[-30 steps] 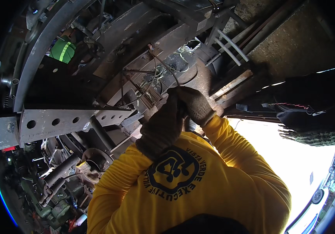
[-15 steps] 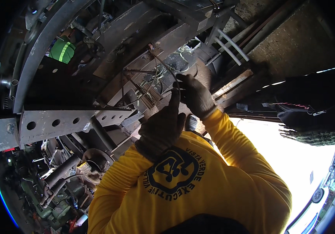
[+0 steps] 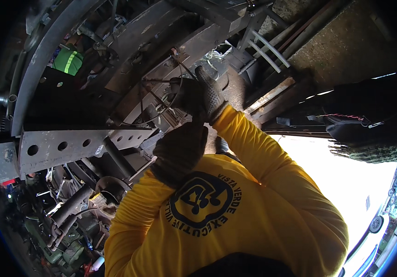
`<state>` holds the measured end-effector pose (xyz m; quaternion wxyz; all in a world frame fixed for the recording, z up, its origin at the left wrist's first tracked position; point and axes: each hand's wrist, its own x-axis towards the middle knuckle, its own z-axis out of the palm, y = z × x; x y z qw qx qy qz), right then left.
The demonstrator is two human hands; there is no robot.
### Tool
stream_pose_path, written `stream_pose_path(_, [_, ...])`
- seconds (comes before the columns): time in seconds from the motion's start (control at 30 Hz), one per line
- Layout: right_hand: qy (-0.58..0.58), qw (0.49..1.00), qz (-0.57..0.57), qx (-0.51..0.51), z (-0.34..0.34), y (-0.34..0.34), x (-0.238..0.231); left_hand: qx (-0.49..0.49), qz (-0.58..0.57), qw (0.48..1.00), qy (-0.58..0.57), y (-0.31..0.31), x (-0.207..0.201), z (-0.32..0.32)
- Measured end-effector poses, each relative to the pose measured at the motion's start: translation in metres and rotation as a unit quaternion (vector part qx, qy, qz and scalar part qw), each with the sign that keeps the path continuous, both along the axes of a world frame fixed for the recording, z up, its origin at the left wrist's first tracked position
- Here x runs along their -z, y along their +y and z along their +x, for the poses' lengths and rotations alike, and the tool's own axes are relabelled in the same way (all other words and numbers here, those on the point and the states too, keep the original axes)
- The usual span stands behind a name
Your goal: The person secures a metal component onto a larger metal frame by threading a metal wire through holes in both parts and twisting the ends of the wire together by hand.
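Observation:
Both my hands wear dark work gloves and are held close together before my chest. My right hand [image 3: 201, 96] is raised, its thumb side uppermost and its fingers bent to the left in shadow. A thin dark cable [image 3: 187, 68] slants down from a metal bracket and meets this hand, which seems closed on it. My left hand [image 3: 180, 150] sits lower and nearer me, beside the right wrist; its fingers are too dark to make out. Behind the hands, the cable curves round a bundle of thin rods [image 3: 173, 117].
A steel beam with round holes [image 3: 74, 147] stands at the left, above greasy machine parts [image 3: 69, 226]. Long steel members [image 3: 161, 69] cross ahead. Pale metal bars [image 3: 268, 51] jut out at the upper right. A green item with a bright stripe [image 3: 68, 61] lies far left.
My right hand has moved left and turned, showing its dotted glove side. My left hand has drawn down and left, its fingers no longer reaching up beside the right hand.

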<state>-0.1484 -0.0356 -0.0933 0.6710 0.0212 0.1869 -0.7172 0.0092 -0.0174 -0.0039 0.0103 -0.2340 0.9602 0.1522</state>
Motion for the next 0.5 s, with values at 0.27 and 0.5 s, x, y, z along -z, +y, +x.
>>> stream_pose_path(0.27, [0.248,0.959,-0.044,0.128,0.033,-0.028,0.061,0.148,-0.106,0.982,0.053,-0.061,0.006,0.047])
stream_pose_path(0.5, [0.079,0.995,0.058,0.008,-0.001,-0.013,-0.02,0.038,-0.053,0.994,0.086,-0.031,0.013,0.013])
